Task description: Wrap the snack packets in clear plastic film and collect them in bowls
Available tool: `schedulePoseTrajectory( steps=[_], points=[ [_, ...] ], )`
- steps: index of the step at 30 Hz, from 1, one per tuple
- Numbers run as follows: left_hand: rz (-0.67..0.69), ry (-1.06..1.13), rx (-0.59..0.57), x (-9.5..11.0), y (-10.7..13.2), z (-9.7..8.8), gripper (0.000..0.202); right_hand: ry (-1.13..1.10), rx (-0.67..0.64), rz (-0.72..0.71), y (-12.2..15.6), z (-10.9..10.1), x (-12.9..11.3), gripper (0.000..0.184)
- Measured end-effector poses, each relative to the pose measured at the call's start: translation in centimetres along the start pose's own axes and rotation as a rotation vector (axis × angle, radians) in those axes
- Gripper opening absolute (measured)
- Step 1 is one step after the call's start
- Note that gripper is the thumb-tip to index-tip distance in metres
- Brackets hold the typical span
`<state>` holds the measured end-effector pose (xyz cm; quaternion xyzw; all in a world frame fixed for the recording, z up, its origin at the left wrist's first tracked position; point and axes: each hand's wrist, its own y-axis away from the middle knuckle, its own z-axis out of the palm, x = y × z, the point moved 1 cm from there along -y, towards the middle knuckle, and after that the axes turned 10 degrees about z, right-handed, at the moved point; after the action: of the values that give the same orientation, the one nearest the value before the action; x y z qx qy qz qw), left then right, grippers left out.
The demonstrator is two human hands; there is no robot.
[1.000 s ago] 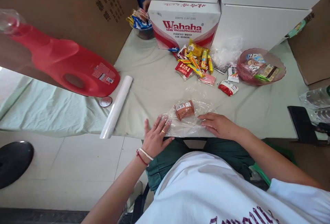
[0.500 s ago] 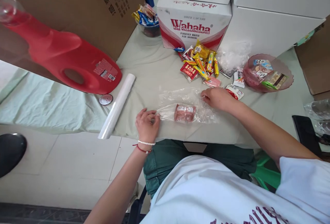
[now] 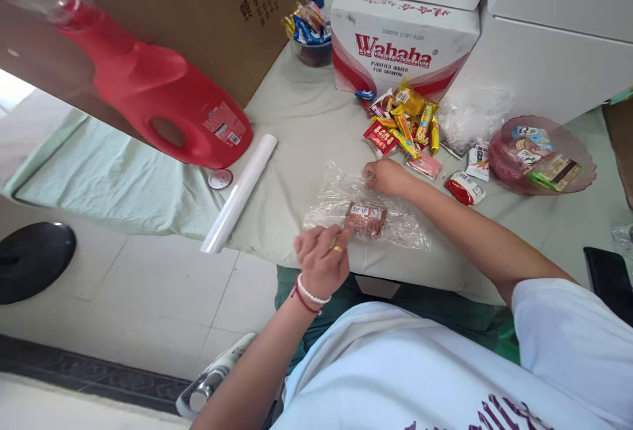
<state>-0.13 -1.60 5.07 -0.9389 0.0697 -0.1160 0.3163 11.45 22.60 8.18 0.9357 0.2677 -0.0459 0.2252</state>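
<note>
The brown-wrapped snack pack [image 3: 368, 216] lay on a sheet of clear plastic film [image 3: 406, 231] near the front edge of the cloth-covered table [image 3: 306, 120]. The hands were apart: the left hand [image 3: 324, 258] pointed its index finger at the pack's left end, other fingers curled, contact unclear; the right hand [image 3: 390, 176] had its fingertips at the film's far side, whether pinching could not be told. A white roll [image 3: 240, 196] reached the front edge at left.

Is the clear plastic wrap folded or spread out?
Spread out, though wrinkled: the plastic wrap reaches past the brown snack on both sides.
</note>
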Motion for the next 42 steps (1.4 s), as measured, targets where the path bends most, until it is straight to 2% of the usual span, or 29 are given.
schedulePoseTrajectory(
  steps=[2, 5, 7, 9, 11, 13, 15, 17, 19, 22, 25, 28, 30, 32, 34, 36, 37, 38, 40, 42],
  points=[
    [0.031, 0.042, -0.156, 0.8, -1.2, 1.2, 0.037, -0.097, -0.005, -0.044, 0.9, -0.4, -0.4, 0.025],
    [-0.009, 0.032, -0.322, 0.7, -2.6, 2.8, 0.033, -0.113, 0.046, -0.257, 4.2, -0.4, -1.2, 0.028],
    [-0.056, 0.04, -0.386, 0.0, -2.6, 3.5, 0.027, -0.011, 0.019, -0.399, 7.0, 0.7, -1.8, 0.034],
    [-0.1, 0.101, -0.413, -0.8, -1.9, 3.8, 0.023, 0.107, -0.018, -0.444, 9.5, 2.7, -2.2, 0.045],
    [-0.123, 0.248, -0.387, -1.9, -0.8, 3.7, 0.023, 0.172, -0.006, -0.424, 11.2, 4.7, -2.2, 0.055],
    [-0.189, 0.426, -0.262, -3.1, 0.5, 3.3, 0.026, 0.191, 0.021, -0.416, 12.0, 6.3, -2.1, 0.059],
    [-0.394, 0.471, -0.038, -4.6, 1.5, 2.7, 0.029, 0.184, 0.047, -0.428, 12.2, 7.3, -2.0, 0.058],
    [-0.649, 0.335, 0.119, -6.0, 1.9, 2.4, 0.033, 0.169, 0.07, -0.431, 12.2, 7.7, -2.0, 0.056],
    [-0.78, 0.193, 0.114, -6.8, 1.5, 2.4, 0.033, 0.152, 0.077, -0.42, 12.1, 7.7, -2.0, 0.056],
    [-0.762, 0.169, 0.005, -6.6, -0.1, 3.2, 0.028, 0.127, 0.061, -0.389, 11.9, 7.6, -2.1, 0.057],
    [-0.759, 0.245, -0.027, -4.7, -1.8, 3.7, 0.024, 0.094, 0.072, -0.386, 11.7, 7.5, -2.2, 0.054],
    [-0.796, 0.448, -0.061, -1.8, -3.5, 3.6, 0.017, 0.059, 0.07, -0.393, 11.7, 7.8, -2.2, 0.051],
    [-0.761, 0.61, -0.103, 0.2, -4.3, 3.5, 0.017, 0.026, 0.095, -0.387, 12.2, 8.2, -2.0, 0.051],
    [-0.638, 0.696, -0.142, 1.8, -4.6, 3.4, 0.023, -0.023, 0.149, -0.388, 13.3, 8.6, -1.6, 0.051],
    [-0.449, 0.634, -0.179, 2.9, -4.3, 3.5, 0.031, -0.096, 0.175, -0.416, 14.8, 9.1, -0.8, 0.045],
    [-0.244, 0.464, -0.233, 3.6, -3.5, 3.8, 0.031, -0.209, 0.15, -0.447, 16.3, 9.6, 0.5, 0.031],
    [-0.157, 0.371, -0.268, 3.9, -2.9, 4.0, 0.031, -0.283, 0.157, -0.413, 16.8, 9.9, 1.3, 0.027],
    [-0.087, 0.286, -0.304, 4.1, -2.4, 4.2, 0.035, -0.358, 0.197, -0.326, 17.1, 10.2, 2.1, 0.028],
    [-0.003, 0.158, -0.354, 4.5, -1.5, 4.5, 0.046, -0.444, 0.37, -0.019, 17.2, 10.9, 3.8, 0.033],
    [0.026, 0.092, -0.376, 4.7, -0.9, 4.6, 0.052, -0.407, 0.545, 0.276, 16.8, 11.4, 5.1, 0.04]
  ],
)
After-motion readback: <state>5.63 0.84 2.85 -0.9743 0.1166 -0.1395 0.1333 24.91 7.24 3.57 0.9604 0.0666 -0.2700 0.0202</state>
